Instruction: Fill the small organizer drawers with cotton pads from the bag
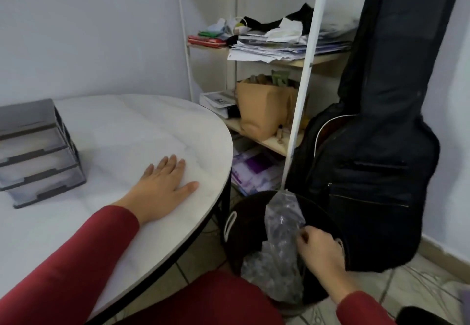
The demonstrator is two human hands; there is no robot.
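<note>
A grey organizer (38, 151) with three clear drawers stands on the left of the round white table (142, 121); all its drawers look pushed in. My left hand (162, 187) lies flat on the tabletop, fingers straight, to the right of the organizer. Off the table's right edge, my right hand (318, 248) pinches a clear plastic bag (282, 220) that hangs over a dark round bin (239, 233) on the floor. The bag is crumpled and I cannot tell what it holds. More crumpled clear plastic (267, 273) sits inside the bin.
A black guitar case (376, 161) leans against the wall right behind the bin. A white-framed shelf (300, 62) with papers, a brown paper bag (264, 105) and books stands beyond the table. The floor is tiled.
</note>
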